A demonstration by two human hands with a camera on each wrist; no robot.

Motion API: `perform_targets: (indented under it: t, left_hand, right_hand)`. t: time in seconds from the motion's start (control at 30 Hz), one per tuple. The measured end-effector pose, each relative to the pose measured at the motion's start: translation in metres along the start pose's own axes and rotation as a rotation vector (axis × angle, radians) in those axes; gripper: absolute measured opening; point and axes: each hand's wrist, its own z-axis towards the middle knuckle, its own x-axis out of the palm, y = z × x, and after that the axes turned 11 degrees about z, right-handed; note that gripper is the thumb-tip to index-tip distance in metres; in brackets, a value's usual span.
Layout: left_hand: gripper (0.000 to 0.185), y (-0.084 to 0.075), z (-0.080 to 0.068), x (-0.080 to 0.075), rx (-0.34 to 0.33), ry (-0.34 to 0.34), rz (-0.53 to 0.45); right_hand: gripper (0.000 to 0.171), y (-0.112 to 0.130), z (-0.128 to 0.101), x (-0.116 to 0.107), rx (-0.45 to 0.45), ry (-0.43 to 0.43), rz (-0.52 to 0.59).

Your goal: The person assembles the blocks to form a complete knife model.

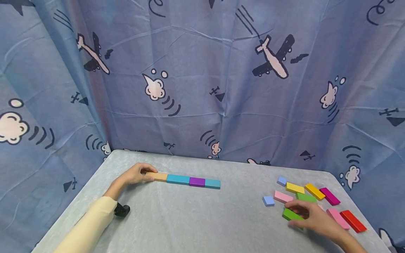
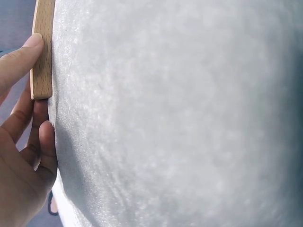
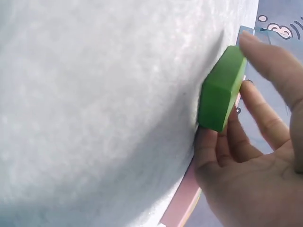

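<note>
At the left end of a straight row, my left hand [image 1: 139, 173] holds a tan wooden block [image 1: 157, 176], the thumb on its near side and fingers behind it. A long teal block [image 1: 178, 179], a purple block [image 1: 197, 182] and a shorter teal block [image 1: 212, 183] continue that row end to end. Over on the right, my right hand [image 1: 311, 216] grips a green block [image 1: 292, 215] between thumb and fingers. In the right wrist view the green block [image 3: 220, 90] looks tilted over the table surface. The fingers partly hide it in the head view.
Around my right hand lie loose blocks: two small blue blocks [image 1: 268, 201], a yellow block [image 1: 295, 187], a pink block [image 1: 283, 196], another green block [image 1: 306, 198], an orange block [image 1: 314, 191], a magenta block [image 1: 330, 196] and a red block [image 1: 353, 221]. A patterned curtain [image 1: 196, 84] surrounds the table [image 1: 190, 218].
</note>
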Motion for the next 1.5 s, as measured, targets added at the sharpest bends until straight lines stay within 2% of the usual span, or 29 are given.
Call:
perform_targets:
  t: [0.1,0.27,0.37,0.6,0.87,1.0,1.13,1.37,1.5]
  left_hand:
    - [0.027,-0.010,-0.002,-0.003,0.021,0.005,-0.002]
    - [0.027,-0.012,-0.003,-0.004,0.033,0.004,-0.004]
    - [0.028,-0.016,-0.004,-0.004,0.002,0.010,-0.017]
    - [0.027,-0.015,-0.004,-0.005,-0.004,0.016,-0.015]
    - [0.027,-0.020,-0.006,-0.006,-0.005,0.014,-0.002]
    - [0.027,-0.021,-0.006,-0.005,-0.009,0.018,0.000]
    - [0.027,-0.016,-0.005,-0.004,-0.013,0.015,-0.003]
    - [0.028,0.012,0.002,0.003,-0.007,-0.002,0.024]
    - [0.028,0.019,0.004,0.005,0.000,-0.009,0.022]
  right_hand:
    - [0.061,-0.001,-0.001,0.000,0.020,-0.013,-0.025]
    - [0.059,-0.004,-0.002,-0.002,0.015,-0.006,-0.027]
    - [0.057,-0.006,-0.003,-0.002,0.009,-0.001,-0.010]
    - [0.056,-0.007,-0.004,-0.001,0.018,-0.022,-0.031]
    - [0.055,0.005,-0.004,0.002,0.061,-0.029,-0.001]
    - [0.054,0.015,-0.001,0.005,0.013,-0.023,0.010]
    - [0.053,0.021,0.007,0.010,-0.021,-0.024,0.020]
    - [0.049,0.031,0.023,0.020,-0.089,-0.010,0.058]
    - [0.046,0.037,0.033,0.025,-0.134,0.014,0.074]
